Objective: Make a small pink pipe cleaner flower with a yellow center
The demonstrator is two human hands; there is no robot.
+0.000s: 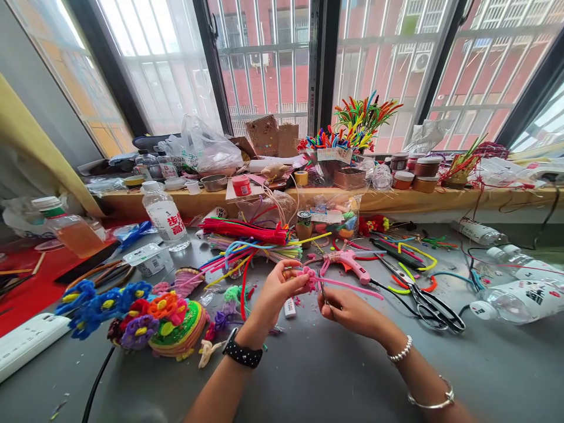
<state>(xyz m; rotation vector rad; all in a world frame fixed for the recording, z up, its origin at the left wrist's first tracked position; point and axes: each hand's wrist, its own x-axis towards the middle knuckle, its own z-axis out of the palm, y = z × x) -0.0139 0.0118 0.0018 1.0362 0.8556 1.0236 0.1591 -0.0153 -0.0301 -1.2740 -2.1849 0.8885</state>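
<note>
My left hand pinches a pink pipe cleaner flower, with a long pink pipe cleaner tail stretching from it to the right. In my right hand are small scissors, held upright with the blades at the pink tail close beside the flower. Whether the blades have closed on it I cannot tell. Just behind my hands lies a pink glue gun. Left of my left wrist sit blue pipe cleaner flowers and a round green piece with orange and purple flowers.
A bundle of red pipe cleaners lies at the back. Large black-handled scissors and plastic bottles are to the right. A water bottle stands at left, with a power strip nearer me. Jars crowd the sill.
</note>
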